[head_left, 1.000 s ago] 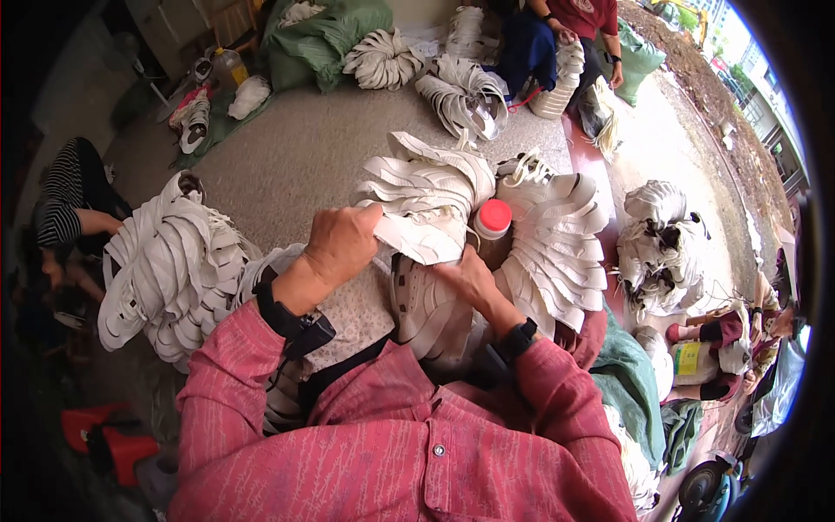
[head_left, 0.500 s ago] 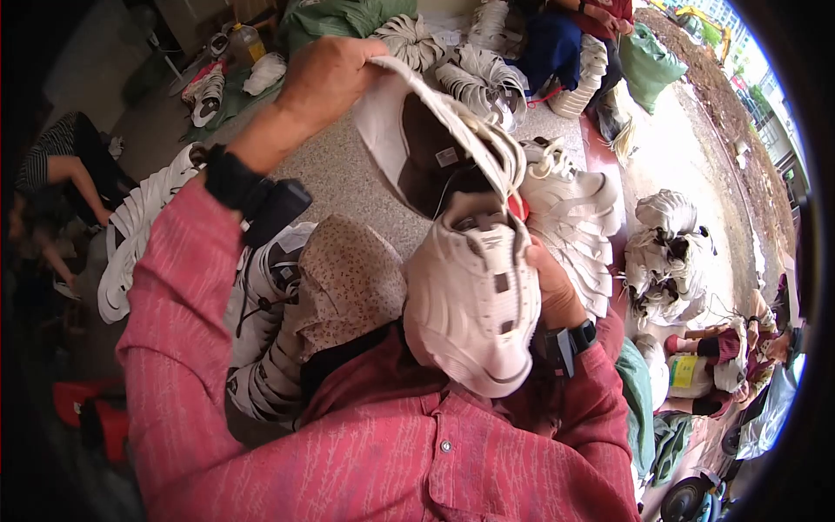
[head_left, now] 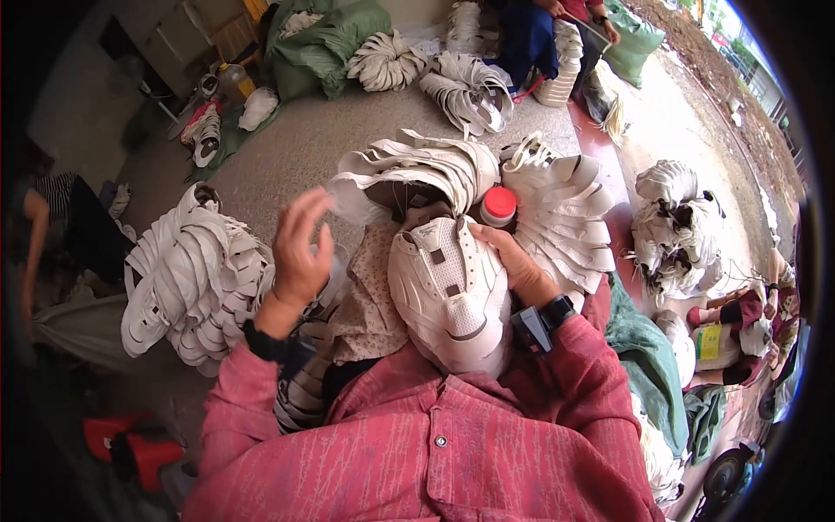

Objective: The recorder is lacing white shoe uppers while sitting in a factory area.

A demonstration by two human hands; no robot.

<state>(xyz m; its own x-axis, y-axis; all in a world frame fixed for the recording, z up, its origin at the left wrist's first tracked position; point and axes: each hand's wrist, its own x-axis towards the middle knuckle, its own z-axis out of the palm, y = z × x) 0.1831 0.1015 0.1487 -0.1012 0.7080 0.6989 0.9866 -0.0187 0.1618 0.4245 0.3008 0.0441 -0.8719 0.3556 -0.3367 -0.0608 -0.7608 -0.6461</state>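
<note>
My right hand (head_left: 515, 264) grips the side of a white shoe upper (head_left: 448, 291) with perforated panels, the thumb on its lacing edge. The upper lies toe toward me, against my red shirt. Beyond it, a row of nested white uppers (head_left: 452, 170) spreads away, their dark linings partly showing. My left hand (head_left: 302, 252) is raised to the left of these uppers, fingers apart and slightly blurred, with nothing visible in it. A bottle with a red cap (head_left: 499, 204) stands just past my right thumb. Floral cloth (head_left: 370, 291) covers my left knee.
A fanned stack of uppers (head_left: 565, 209) lies at right, and another pile (head_left: 196, 283) at left. More bundles (head_left: 470, 91) lie on the floor ahead beside a green sack (head_left: 326, 52). A red stool-like object (head_left: 139, 448) is low left. Other people sit around the edges.
My left hand has let go of the far upper's raised edge and come down toward me. That upper has dropped back with the nested row. My right hand still holds the near upper.
</note>
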